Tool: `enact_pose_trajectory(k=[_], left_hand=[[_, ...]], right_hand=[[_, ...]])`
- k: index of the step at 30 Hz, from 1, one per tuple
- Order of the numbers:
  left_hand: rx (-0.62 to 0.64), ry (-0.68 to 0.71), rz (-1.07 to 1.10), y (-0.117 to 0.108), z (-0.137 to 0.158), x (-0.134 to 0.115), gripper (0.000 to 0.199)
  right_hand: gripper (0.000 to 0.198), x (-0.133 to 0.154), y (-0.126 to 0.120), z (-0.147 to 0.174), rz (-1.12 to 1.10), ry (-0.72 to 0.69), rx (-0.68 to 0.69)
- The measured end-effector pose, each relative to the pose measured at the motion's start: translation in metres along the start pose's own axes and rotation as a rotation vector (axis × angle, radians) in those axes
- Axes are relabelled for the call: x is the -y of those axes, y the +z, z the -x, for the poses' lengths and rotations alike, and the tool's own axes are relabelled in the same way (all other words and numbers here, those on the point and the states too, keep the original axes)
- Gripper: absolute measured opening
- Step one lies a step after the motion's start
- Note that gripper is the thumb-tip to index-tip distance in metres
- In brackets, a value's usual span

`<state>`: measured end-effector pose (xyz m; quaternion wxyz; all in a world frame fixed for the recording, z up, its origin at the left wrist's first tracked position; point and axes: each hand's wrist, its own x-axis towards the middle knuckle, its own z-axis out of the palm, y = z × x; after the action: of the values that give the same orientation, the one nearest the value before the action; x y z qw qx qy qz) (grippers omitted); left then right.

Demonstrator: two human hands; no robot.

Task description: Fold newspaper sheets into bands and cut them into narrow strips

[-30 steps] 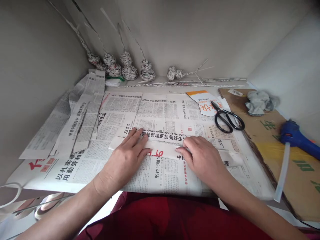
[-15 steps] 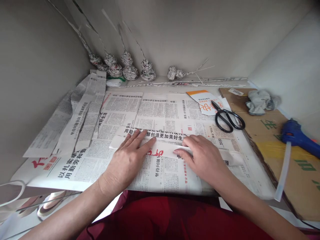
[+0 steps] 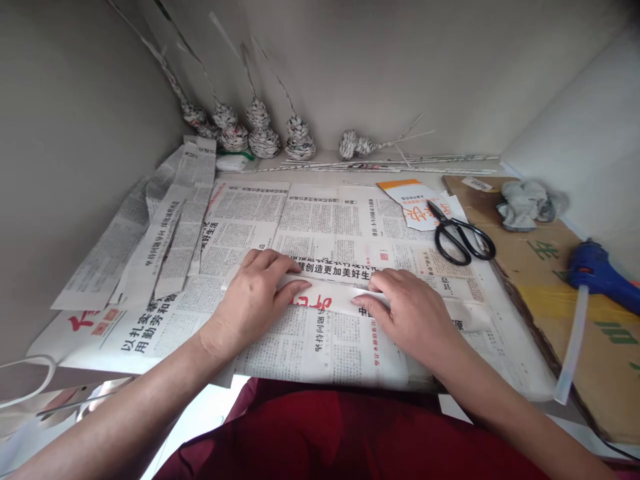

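Observation:
A folded newspaper strip, with red characters on it, lies crosswise over the newspaper sheets on the tabletop. On its left part my left hand is closed, fingers bent over the far edge and thumb on the near side. My right hand pinches the strip farther right, with thumb and index finger at the fold. The paper under both palms is hidden. Cut newspaper strips lie piled to the left. Black-handled scissors rest at the right on a torn orange and white paper piece.
Woven paper gourds stand along the back wall, and one lies on its side near thin paper rods. At the right, a cardboard piece bears a crumpled grey cloth and a blue glue gun.
My left hand has gone from spread flat on the strip to fingers bent round its edge, thumb on the near side. My right hand keeps its pinch. The view has shifted slightly.

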<state>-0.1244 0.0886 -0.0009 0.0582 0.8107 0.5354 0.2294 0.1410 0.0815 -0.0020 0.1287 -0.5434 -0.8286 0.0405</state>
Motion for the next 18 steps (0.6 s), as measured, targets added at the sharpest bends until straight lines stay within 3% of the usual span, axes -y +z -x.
enact_pose_trajectory(k=[10, 18], left_hand=[[0.032, -0.061, -0.219, 0.004, 0.003, 0.009, 0.030], [0.061, -0.151, -0.331, -0.008, 0.006, 0.014, 0.035]], right_hand=[[0.026, 0.000, 0.000, 0.000, -0.003, -0.002, 0.005], [0.029, -0.004, 0.004, 0.001, 0.010, -0.029, -0.024]])
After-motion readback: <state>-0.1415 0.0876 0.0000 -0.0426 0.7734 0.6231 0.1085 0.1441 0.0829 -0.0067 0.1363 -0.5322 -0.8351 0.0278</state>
